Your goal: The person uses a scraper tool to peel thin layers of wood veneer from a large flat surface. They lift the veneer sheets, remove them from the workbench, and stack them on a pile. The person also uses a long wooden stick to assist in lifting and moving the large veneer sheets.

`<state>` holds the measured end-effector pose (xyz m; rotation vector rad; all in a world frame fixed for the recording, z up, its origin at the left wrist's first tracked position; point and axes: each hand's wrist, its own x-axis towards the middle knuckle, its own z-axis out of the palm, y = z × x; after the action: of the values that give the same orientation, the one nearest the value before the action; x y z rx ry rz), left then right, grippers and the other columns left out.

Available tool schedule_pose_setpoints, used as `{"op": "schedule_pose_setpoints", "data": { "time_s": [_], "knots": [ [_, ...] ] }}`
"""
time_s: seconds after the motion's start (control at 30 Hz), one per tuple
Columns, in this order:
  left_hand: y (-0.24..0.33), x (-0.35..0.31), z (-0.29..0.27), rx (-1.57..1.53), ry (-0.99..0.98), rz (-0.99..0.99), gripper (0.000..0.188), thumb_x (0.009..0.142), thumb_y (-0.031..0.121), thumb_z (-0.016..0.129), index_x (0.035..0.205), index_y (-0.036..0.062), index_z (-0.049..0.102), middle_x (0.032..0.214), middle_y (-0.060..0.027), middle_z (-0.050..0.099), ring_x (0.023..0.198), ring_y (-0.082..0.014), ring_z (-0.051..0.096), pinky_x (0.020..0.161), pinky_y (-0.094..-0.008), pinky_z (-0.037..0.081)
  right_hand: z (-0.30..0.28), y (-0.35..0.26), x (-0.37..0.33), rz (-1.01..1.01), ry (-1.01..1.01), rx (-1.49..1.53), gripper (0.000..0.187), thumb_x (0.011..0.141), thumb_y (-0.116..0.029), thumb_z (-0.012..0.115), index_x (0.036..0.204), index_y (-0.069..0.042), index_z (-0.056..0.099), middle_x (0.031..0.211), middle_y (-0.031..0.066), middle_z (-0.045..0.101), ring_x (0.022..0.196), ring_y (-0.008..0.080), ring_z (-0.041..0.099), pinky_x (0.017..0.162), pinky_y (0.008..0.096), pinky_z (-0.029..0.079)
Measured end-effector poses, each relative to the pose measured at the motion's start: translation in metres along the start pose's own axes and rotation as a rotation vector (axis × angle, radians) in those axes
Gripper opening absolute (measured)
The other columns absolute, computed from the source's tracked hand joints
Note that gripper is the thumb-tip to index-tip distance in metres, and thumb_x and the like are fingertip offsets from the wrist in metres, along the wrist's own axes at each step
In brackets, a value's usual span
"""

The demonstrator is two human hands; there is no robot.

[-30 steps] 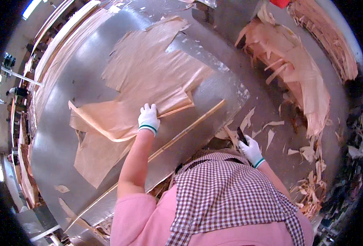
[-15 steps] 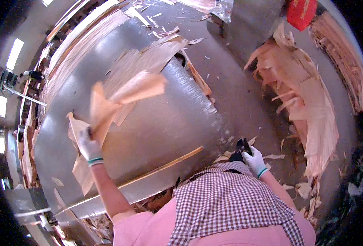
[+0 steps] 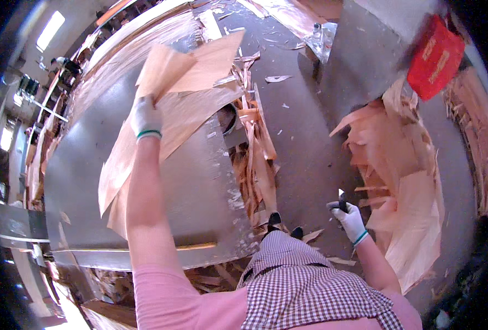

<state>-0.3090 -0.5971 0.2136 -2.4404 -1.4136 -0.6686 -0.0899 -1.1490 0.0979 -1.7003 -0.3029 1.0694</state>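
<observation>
My left hand [image 3: 146, 116], in a white glove with a green cuff, is closed on a thin, folded sheet of wood veneer [image 3: 200, 69] above the metal-topped table [image 3: 194, 170]. Beneath it, larger veneer sheets [image 3: 186, 118] lie across the tabletop, one reaching along my forearm. Off the table's right side, my right hand [image 3: 350, 222], gloved the same way, grips a small knife [image 3: 341, 204] with a dark handle. Its short pale blade points up, away from the veneer.
Torn veneer strips [image 3: 257, 159] lie along the table's right edge. A large veneer heap [image 3: 403, 165] rests on the floor at right. Beyond it hangs a red cloth or bag [image 3: 435, 58] beside a grey panel [image 3: 365, 55]. A yellowish strip [image 3: 194, 246] lies along the table's near edge.
My left hand has carried the folded veneer forward, farther over the table. My right hand has moved away from my body, and the knife's blade now shows.
</observation>
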Motion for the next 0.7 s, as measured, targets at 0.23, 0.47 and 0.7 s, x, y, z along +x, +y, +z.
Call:
{"op": "schedule_pose_setpoints", "data": {
  "time_s": [0.23,0.47,0.7],
  "knots": [
    [0.061,0.006,0.155,-0.005,-0.197,-0.044,0.014,0.081,0.014,0.052,0.092,0.0143,0.060,0.094,-0.0069,0.066,0.093,-0.0266,0.063,0.077,-0.0423,0.050,-0.020,-0.036,0.033,0.089,-0.087,-0.313,0.020,0.084,-0.009,0.059,0.101,-0.002,0.067,0.076,-0.0034,0.060,0.061,0.0059,0.050,0.056,0.0222,0.041],
    [0.141,-0.015,0.188,0.129,-0.618,-0.042,0.101,0.064,0.054,0.074,0.145,0.0222,0.025,0.148,-0.0088,0.029,0.135,-0.0323,0.028,0.102,-0.0585,0.030,-0.017,-0.059,0.073,0.312,0.022,-0.232,0.020,0.085,-0.011,0.058,0.102,-0.003,0.067,0.077,0.0009,0.063,0.060,0.0082,0.054,0.055,0.0243,0.044],
    [0.107,0.012,0.208,-0.217,-0.511,-0.133,0.041,0.081,0.021,0.055,0.121,0.0185,0.059,0.123,-0.0094,0.059,0.107,-0.0318,0.058,0.092,-0.0432,0.046,0.046,-0.090,0.171,0.184,-0.293,-0.192,0.024,0.087,-0.013,0.060,0.108,-0.007,0.066,0.082,-0.0018,0.062,0.067,0.0064,0.054,0.063,0.0231,0.045]
  ]
}}
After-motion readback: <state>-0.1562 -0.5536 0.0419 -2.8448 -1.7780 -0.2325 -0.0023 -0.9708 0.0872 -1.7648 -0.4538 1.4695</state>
